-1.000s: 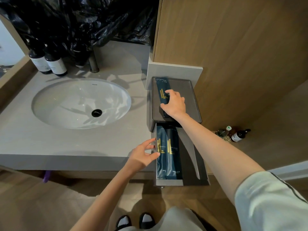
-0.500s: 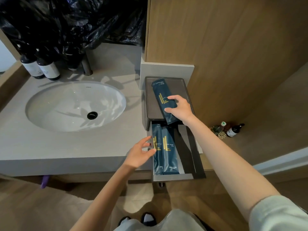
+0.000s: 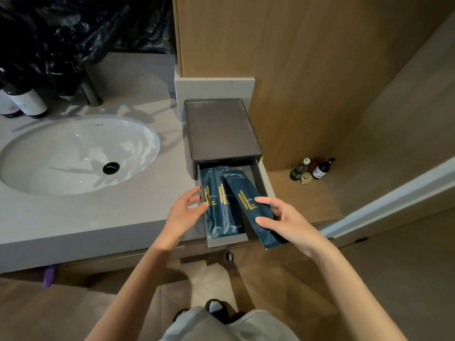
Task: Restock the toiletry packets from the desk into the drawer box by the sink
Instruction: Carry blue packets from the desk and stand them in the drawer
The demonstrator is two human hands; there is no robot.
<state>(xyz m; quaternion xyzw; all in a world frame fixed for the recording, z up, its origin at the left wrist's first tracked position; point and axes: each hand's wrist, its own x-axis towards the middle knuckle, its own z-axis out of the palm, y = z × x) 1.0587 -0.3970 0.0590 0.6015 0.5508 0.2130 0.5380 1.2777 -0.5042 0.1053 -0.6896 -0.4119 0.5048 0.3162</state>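
A dark grey drawer box [image 3: 221,129] stands on the counter right of the sink, its drawer [image 3: 227,239] pulled out toward me. Two dark blue toiletry packets [image 3: 221,212] with gold marks lie side by side in the drawer's left part. My right hand [image 3: 285,222] grips a third blue packet [image 3: 248,205], tilted over the drawer's right side with its lower end past the front edge. My left hand [image 3: 186,212] rests at the drawer's left wall, fingers spread, thumb touching the leftmost packet.
A white oval sink [image 3: 78,153] sits in the grey counter [image 3: 98,217], with dark bottles [image 3: 24,102] and a faucet [image 3: 91,92] behind it. A wooden panel [image 3: 295,70] rises behind the box. Small bottles [image 3: 312,168] stand on the lower ledge at right.
My right hand lifted the packet off the box's top and brought it down toward me over the open drawer. The left hand stayed by the drawer's left side.
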